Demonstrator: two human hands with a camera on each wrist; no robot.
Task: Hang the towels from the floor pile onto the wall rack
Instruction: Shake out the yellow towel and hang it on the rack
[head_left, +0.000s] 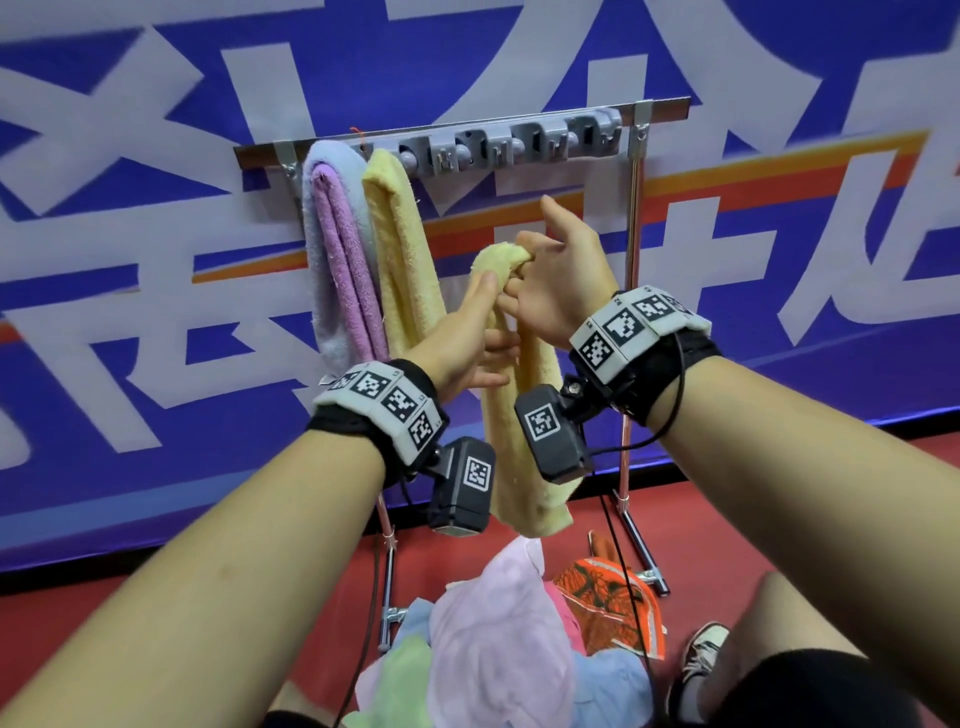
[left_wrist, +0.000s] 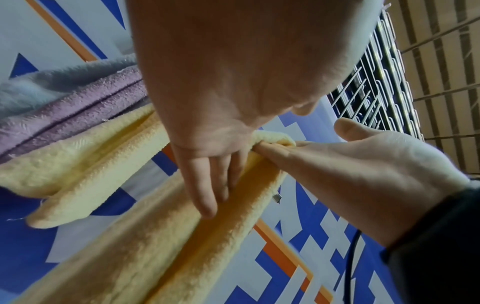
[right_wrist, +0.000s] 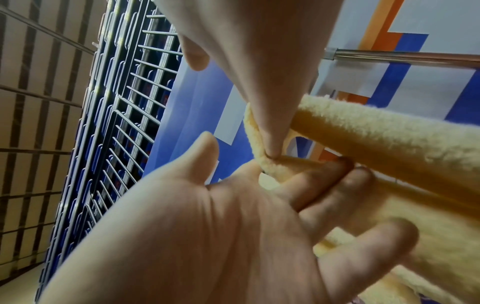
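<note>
blue banner wall (head_left: 156, 364) | red floor (head_left: 78, 608) | left hand (head_left: 462, 348), right hand (head_left: 561, 280) both pinching yellow towel (head_left: 519, 441)

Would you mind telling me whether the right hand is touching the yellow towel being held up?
Touching. The right wrist view shows the right hand with its fingers curled into the fold of the yellow towel; the head view agrees.

Both hands on yellow towel (left_wrist: 145, 253)
</note>
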